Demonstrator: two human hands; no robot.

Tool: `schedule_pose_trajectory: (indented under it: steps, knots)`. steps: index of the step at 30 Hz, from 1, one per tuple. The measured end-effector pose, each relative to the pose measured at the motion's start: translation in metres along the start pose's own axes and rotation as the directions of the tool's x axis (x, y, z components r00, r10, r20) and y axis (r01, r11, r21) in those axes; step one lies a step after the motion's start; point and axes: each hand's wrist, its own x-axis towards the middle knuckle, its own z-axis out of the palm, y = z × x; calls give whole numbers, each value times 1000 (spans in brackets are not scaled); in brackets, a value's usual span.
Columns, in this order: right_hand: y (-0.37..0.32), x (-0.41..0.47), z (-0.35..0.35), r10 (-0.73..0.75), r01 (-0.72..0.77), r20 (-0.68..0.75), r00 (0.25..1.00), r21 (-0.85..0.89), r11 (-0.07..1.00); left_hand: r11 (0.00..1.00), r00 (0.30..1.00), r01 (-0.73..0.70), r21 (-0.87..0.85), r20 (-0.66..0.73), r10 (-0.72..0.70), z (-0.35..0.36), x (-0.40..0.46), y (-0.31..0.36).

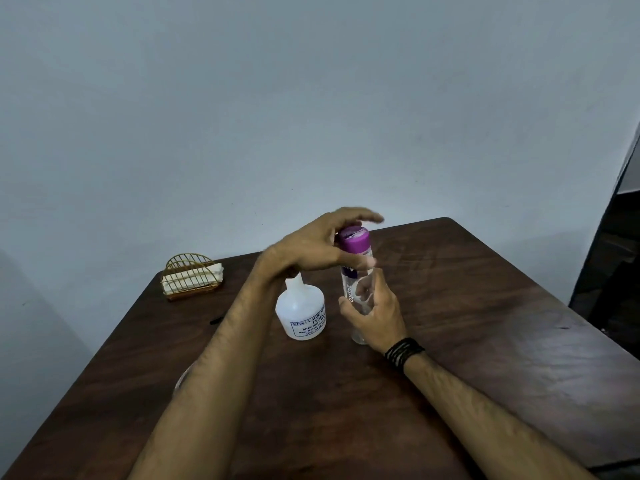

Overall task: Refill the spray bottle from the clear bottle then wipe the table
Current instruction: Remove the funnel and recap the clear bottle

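Note:
A tall clear bottle [356, 282] with a purple cap [354, 239] stands upright on the dark wooden table [467, 323]. My right hand [372, 315] is wrapped around its lower body. My left hand [323, 245] reaches across at the cap, with the fingers curved around its far side and the thumb near the neck. Just left of the clear bottle stands a white, round spray bottle body [300, 315] with a printed label; its top is hidden behind my left wrist.
A gold wire holder with white napkins [191, 277] sits at the table's back left corner. A small dark mark [215, 319] lies left of the white bottle. A pale rounded object [181, 377] peeks out behind my left forearm. A dark frame stands at the right.

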Motion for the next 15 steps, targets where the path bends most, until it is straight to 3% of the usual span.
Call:
schedule_pose_trajectory:
  steps: [3, 5, 9, 11, 15]
  knots:
    - [0, 1, 0, 0, 0, 4, 1000, 13, 1000, 986, 965, 19, -164, -255, -61, 19, -1, -12]
    - [0, 0, 0, -2, 2, -2, 1000, 24, 1000, 956, 947, -24, -293, -313, -72, 30, -2, -25]
    - [3, 1, 0, -2, 3, -12, 1000, 64, 998, 718, 936, -165, -676, -336, -102, 40, -2, -42]
    - [3, 1, 0, -8, 9, -14, 1000, 82, 997, 666, 897, -223, -712, -418, -145, 45, 0, -47]
    - [2, 0, 0, -37, 37, -11, 999, 86, 996, 708, 849, -231, -668, -493, -188, 50, 1, -49]
